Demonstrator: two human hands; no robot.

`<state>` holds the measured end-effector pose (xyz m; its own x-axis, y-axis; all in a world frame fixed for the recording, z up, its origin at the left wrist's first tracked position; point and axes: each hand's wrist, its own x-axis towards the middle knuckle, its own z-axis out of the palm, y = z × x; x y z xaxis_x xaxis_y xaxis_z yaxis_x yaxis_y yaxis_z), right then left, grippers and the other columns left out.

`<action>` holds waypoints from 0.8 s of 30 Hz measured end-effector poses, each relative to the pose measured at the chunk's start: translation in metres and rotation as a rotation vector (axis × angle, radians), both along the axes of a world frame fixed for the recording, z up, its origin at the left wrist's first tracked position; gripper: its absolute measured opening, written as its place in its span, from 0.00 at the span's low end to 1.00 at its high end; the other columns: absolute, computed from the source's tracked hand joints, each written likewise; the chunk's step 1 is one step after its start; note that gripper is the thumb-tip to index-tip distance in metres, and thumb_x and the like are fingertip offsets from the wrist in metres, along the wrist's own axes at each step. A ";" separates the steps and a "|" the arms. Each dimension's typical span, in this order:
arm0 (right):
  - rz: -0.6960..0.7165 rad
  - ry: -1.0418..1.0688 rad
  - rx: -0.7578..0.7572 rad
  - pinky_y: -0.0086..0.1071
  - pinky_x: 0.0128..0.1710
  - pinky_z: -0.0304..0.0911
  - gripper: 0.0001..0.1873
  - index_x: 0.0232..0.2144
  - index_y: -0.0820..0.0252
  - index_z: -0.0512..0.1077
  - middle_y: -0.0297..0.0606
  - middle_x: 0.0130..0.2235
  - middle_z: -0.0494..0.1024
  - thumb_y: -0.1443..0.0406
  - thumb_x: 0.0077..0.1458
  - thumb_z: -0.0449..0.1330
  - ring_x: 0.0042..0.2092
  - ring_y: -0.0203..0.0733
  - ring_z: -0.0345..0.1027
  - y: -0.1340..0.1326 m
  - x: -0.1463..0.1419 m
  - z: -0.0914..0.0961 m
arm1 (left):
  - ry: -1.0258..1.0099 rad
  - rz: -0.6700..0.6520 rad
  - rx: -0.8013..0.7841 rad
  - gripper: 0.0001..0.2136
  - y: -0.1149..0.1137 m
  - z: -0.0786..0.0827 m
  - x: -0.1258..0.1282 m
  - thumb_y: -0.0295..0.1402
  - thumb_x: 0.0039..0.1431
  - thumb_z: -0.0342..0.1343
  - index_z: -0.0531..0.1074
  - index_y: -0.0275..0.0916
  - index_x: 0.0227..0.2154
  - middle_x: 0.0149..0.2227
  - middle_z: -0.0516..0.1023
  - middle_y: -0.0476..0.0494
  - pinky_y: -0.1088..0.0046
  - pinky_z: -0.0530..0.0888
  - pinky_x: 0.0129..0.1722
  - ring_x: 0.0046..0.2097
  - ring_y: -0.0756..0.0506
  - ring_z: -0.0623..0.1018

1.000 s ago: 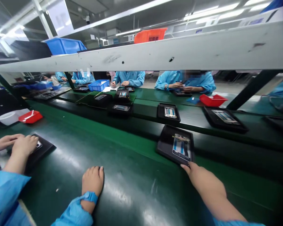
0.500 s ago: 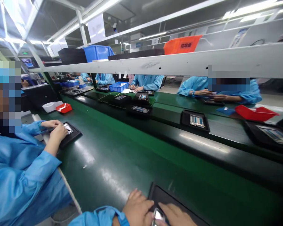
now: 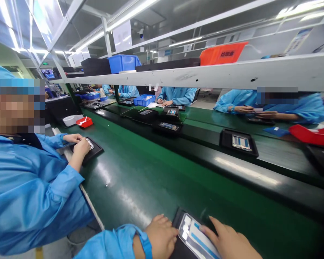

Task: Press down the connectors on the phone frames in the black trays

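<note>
A black tray [image 3: 179, 220] lies on the green bench right in front of me, at the bottom edge of the view. On it rests a phone frame [image 3: 196, 236] with white and blue parts showing. My left hand [image 3: 160, 239] rests against the tray's left side, fingers curled toward the phone frame's left edge. My right hand [image 3: 230, 241] lies to the right of the phone frame, its forefinger stretched out and its fingertips touching the frame's right edge. Both hands seem to hold the frame by its sides.
A co-worker in a blue coat sits at my left, hands [image 3: 81, 144] on another black tray [image 3: 95, 151]. A dark conveyor belt [image 3: 232, 169] runs past with trays [image 3: 239, 142] on it. More people work across it. Red bins [image 3: 311, 135] and a white bowl [image 3: 69, 120] stand about.
The tray with the phone frame has come from the belt to the bench in front of me. My view has swung left. Both hands have spread to the frame's sides.
</note>
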<state>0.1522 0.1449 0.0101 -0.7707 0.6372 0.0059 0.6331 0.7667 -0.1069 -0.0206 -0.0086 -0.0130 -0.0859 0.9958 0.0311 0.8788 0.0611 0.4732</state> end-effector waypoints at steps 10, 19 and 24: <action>-0.343 0.099 -0.129 0.36 0.41 0.59 0.19 0.41 0.61 0.70 0.43 0.40 0.75 0.60 0.58 0.44 0.41 0.47 0.68 -0.030 -0.016 0.045 | 0.167 -0.024 0.126 0.12 -0.017 0.021 -0.026 0.30 0.57 0.44 0.66 0.37 0.42 0.40 0.74 0.42 0.61 0.68 0.47 0.42 0.45 0.72; -0.495 0.245 -0.449 0.32 0.39 0.62 0.14 0.38 0.58 0.72 0.37 0.38 0.76 0.63 0.56 0.48 0.40 0.42 0.69 -0.079 0.040 0.043 | 0.330 -0.215 0.355 0.11 0.009 0.040 -0.002 0.31 0.57 0.44 0.69 0.38 0.39 0.39 0.73 0.41 0.56 0.66 0.46 0.46 0.39 0.67; -0.345 0.253 -0.348 0.36 0.41 0.62 0.12 0.39 0.58 0.71 0.38 0.39 0.76 0.67 0.55 0.50 0.39 0.43 0.69 -0.108 0.036 0.030 | 0.333 -0.291 0.302 0.11 0.012 0.038 0.018 0.31 0.57 0.46 0.70 0.38 0.39 0.39 0.73 0.41 0.55 0.65 0.48 0.47 0.38 0.66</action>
<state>0.1880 0.0369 0.0404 -0.5186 0.8500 -0.0929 0.7632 0.4112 -0.4984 -0.0024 0.0038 0.0249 0.2559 0.9196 0.2982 0.9447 -0.3033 0.1247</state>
